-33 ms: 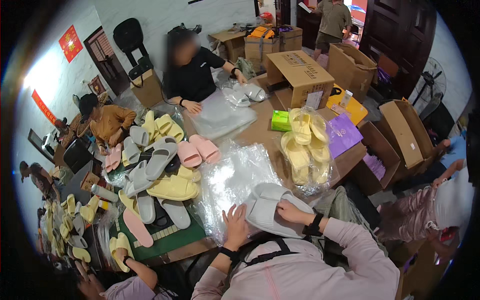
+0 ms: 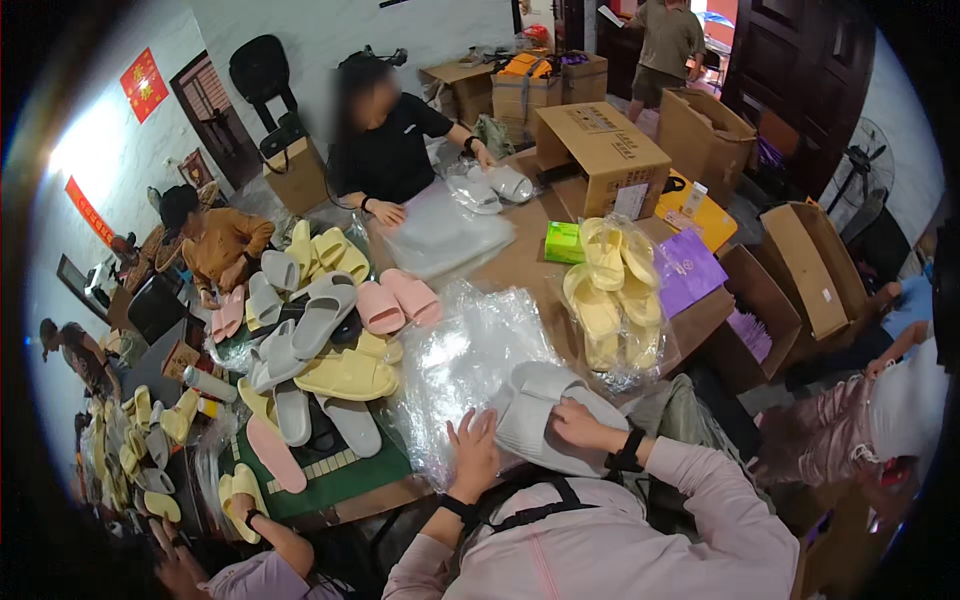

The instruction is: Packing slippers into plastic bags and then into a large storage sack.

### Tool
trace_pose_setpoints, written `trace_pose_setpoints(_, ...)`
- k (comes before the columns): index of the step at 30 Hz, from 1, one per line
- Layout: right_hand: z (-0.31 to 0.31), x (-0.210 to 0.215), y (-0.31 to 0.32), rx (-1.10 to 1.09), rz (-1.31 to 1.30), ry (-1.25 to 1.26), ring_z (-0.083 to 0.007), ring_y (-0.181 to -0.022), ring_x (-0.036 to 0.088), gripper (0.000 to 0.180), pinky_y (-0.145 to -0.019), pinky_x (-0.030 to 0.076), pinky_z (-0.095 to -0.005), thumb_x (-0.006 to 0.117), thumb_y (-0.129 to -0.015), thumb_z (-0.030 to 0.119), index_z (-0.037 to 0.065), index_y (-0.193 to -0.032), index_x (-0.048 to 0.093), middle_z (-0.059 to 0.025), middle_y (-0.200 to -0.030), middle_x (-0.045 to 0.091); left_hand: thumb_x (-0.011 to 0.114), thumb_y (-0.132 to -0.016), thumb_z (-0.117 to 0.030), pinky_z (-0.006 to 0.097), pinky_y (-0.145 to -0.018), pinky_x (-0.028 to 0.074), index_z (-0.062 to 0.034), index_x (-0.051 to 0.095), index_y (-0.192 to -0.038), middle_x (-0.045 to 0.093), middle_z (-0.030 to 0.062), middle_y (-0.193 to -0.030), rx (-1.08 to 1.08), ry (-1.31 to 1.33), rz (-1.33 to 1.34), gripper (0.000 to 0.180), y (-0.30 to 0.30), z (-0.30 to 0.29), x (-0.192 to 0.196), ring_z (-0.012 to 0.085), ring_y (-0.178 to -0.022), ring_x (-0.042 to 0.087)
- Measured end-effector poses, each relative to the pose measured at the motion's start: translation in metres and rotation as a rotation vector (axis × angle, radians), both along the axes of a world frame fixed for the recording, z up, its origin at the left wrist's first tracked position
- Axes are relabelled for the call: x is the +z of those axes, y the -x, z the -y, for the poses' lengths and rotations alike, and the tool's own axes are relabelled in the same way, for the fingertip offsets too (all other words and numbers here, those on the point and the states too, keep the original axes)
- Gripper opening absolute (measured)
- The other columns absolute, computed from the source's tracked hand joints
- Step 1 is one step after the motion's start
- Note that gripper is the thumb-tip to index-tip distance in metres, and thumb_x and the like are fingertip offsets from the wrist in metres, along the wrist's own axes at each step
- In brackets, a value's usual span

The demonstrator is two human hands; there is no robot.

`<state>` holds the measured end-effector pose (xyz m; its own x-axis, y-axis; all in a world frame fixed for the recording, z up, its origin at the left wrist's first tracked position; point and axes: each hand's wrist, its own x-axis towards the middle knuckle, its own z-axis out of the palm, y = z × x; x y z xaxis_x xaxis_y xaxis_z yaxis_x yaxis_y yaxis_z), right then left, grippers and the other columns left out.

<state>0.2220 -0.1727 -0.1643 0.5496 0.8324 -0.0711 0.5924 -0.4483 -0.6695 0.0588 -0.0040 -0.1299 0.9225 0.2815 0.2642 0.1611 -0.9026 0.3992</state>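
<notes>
A pair of light grey slippers [image 2: 530, 408] lies at the near edge of the table, in front of me. My right hand [image 2: 588, 427] is closed, its curled fingers gripping the slippers near the middle. My left hand [image 2: 474, 452] is open beside the slippers' left end, fingers apart, over a stack of clear plastic bags [image 2: 470, 345]. Just beyond the slippers, bagged yellow slippers [image 2: 600, 290] lie on the table. Loose grey, yellow and pink slippers are heaped to the left, among them a pink pair [image 2: 398, 302] beside the bags.
Across the table a person in black [image 2: 395, 135] handles bagged grey slippers [image 2: 490, 190]. A green box [image 2: 563, 241], purple bag [image 2: 690, 270] and large open carton [image 2: 605, 150] occupy the right side. More cartons [image 2: 815, 265] stand beyond. Another person's hand [image 2: 242, 506] holds yellow slippers at lower left.
</notes>
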Motion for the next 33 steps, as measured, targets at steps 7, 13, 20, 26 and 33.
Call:
trace_pose_setpoints(7,-0.047,0.036,0.010,0.196,0.298,-0.149,-0.0339,-0.089,0.046,0.021,-0.072,0.037,-0.0441,0.056,-0.075,0.022,0.002,-0.083,0.056,-0.0172,-0.088,0.050,0.043,-0.067,0.006,0.061,-0.103,0.003,-0.0071,0.041,-0.131,0.035,0.0065,-0.138,-0.149,0.265,0.027,0.065,0.007,0.021,0.012,0.0342,-0.133,0.017)
trace_pose_setpoints(13,-0.072,0.022,0.013,0.200,0.123,-0.334,-0.0345,-0.097,0.044,0.016,-0.081,0.036,-0.0419,0.057,-0.074,0.012,0.001,-0.086,0.057,-0.0174,-0.094,0.049,0.041,-0.067,0.008,0.059,-0.104,0.006,-0.0061,0.039,-0.133,0.031,0.0070,-0.141,-0.075,0.182,0.069,0.067,0.018,-0.001,0.024,0.0353,-0.134,0.016)
trace_pose_setpoints(20,-0.057,0.016,0.010,0.180,-0.502,-0.397,-0.0276,-0.094,0.044,0.020,-0.083,0.036,-0.0327,0.056,-0.078,0.012,-0.001,-0.092,0.059,-0.0151,-0.093,0.049,0.034,-0.068,0.014,0.044,-0.107,0.020,0.0041,0.041,-0.128,0.033,0.0166,-0.139,0.009,0.211,0.236,0.061,0.036,-0.022,0.035,0.0395,-0.131,0.022)
trace_pose_setpoints(26,-0.072,0.035,0.017,0.104,-0.682,-0.364,-0.0207,-0.084,0.049,0.018,-0.076,0.040,-0.0297,0.052,-0.083,0.011,-0.001,-0.092,0.059,-0.0113,-0.083,0.054,0.037,-0.068,0.013,0.043,-0.106,0.023,0.0030,0.038,-0.129,0.027,0.0205,-0.140,0.070,0.208,0.287,0.061,0.036,-0.026,0.038,0.0390,-0.131,0.021)
trace_pose_setpoints(33,-0.066,0.018,0.019,0.141,-0.686,-0.378,-0.0137,-0.079,0.052,0.019,-0.074,0.042,-0.0263,0.049,-0.084,0.006,0.001,-0.098,0.061,-0.0035,-0.084,0.059,0.038,-0.078,0.014,0.036,-0.103,0.029,0.0011,0.045,-0.122,0.017,0.0199,-0.144,0.472,0.556,0.612,0.046,0.022,-0.036,0.011,0.0339,-0.130,0.025)
